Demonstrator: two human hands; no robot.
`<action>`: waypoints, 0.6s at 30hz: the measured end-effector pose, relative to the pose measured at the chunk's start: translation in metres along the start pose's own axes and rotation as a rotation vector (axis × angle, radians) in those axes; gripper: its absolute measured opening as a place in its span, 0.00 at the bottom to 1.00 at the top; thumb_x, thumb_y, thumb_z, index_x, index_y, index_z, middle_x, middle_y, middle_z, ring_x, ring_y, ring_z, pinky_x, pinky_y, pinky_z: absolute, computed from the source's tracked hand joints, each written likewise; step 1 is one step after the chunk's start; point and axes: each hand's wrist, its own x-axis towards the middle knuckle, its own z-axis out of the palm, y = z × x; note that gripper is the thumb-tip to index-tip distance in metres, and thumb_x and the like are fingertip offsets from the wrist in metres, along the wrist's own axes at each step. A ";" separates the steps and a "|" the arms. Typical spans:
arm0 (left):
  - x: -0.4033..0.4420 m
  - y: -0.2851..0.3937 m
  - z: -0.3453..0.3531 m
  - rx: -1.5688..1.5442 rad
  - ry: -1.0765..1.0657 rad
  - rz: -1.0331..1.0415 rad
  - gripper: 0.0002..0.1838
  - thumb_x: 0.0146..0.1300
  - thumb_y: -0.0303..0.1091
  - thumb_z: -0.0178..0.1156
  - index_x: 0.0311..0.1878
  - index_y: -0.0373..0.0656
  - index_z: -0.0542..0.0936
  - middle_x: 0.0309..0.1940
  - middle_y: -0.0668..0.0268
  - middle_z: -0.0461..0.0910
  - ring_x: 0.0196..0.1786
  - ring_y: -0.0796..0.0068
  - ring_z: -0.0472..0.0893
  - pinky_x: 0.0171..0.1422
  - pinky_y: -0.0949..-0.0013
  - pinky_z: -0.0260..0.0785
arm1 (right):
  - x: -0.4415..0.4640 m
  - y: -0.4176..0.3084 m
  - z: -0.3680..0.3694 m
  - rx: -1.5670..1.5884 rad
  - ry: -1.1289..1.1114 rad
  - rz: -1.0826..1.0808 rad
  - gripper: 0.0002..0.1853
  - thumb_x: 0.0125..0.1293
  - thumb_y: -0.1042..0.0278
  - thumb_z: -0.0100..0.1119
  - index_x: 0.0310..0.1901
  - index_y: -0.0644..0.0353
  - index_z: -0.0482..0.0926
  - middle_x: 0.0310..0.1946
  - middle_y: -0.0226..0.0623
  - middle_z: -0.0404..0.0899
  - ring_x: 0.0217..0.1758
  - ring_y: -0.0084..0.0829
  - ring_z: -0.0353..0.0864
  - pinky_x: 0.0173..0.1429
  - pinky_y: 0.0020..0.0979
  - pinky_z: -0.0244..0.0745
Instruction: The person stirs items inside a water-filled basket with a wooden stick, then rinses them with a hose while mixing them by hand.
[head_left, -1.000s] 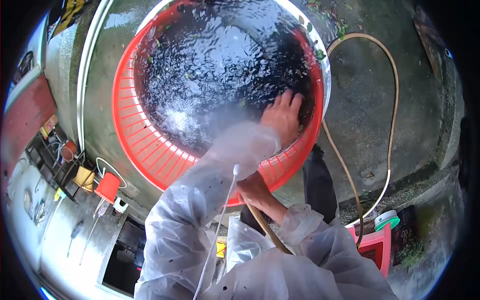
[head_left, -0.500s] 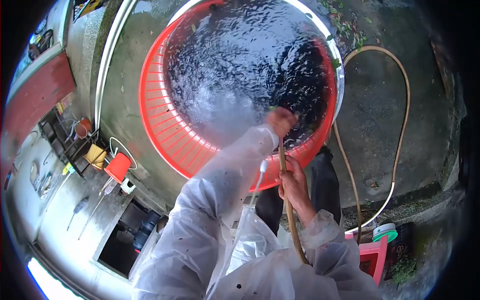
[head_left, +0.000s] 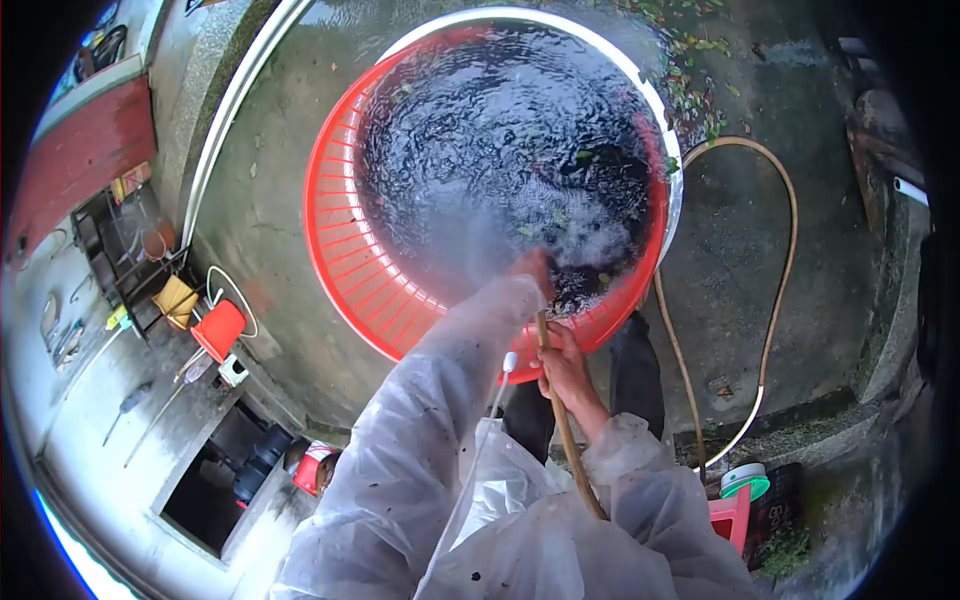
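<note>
A tan hose point(head_left: 566, 440) runs up in front of me from the clear raincoat. My right hand point(head_left: 572, 372) is closed around it just outside the rim of a red slatted basket point(head_left: 335, 235). Higher up, my left hand point(head_left: 535, 272) is blurred over the water, closed at the hose's upper end; its fingertips and the hose mouth are hidden. The basket sits in a round white tub point(head_left: 630, 62) of dark, rippling water point(head_left: 500, 130) with small leaves in it. White mist and froth show near my left hand.
A loop of tan hose point(head_left: 790, 230) lies on the wet concrete at right. A pink stool point(head_left: 738, 515) with a green-rimmed container point(head_left: 745, 480) stands lower right. At left are a red bin point(head_left: 218, 328), a yellow bin point(head_left: 176, 301) and white pipes point(head_left: 225, 130).
My left hand has shifted left and slightly down, still at the hose. Froth now shows on the water to its right. The view has tilted, so the basket sits lower.
</note>
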 end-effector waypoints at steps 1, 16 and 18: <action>-0.003 -0.008 -0.004 -0.055 0.006 -0.088 0.24 0.65 0.42 0.50 0.62 0.41 0.69 0.50 0.47 0.80 0.53 0.45 0.80 0.68 0.51 0.63 | 0.001 0.004 0.006 -0.002 0.001 -0.007 0.27 0.63 0.76 0.49 0.65 0.50 0.64 0.26 0.36 0.75 0.10 0.23 0.66 0.11 0.28 0.61; 0.002 -0.090 -0.046 -0.116 0.182 -0.062 0.17 0.62 0.39 0.56 0.51 0.42 0.78 0.46 0.49 0.82 0.50 0.49 0.81 0.60 0.55 0.70 | 0.006 0.045 0.058 -0.188 -0.085 0.054 0.24 0.66 0.74 0.53 0.63 0.53 0.64 0.24 0.31 0.72 0.10 0.21 0.67 0.11 0.24 0.61; -0.001 -0.104 -0.063 -0.039 0.188 -0.048 0.16 0.62 0.39 0.56 0.49 0.42 0.79 0.45 0.50 0.83 0.50 0.50 0.82 0.59 0.56 0.70 | 0.011 0.054 0.063 -0.174 -0.117 0.049 0.24 0.66 0.74 0.54 0.63 0.53 0.64 0.24 0.31 0.72 0.10 0.21 0.67 0.11 0.24 0.61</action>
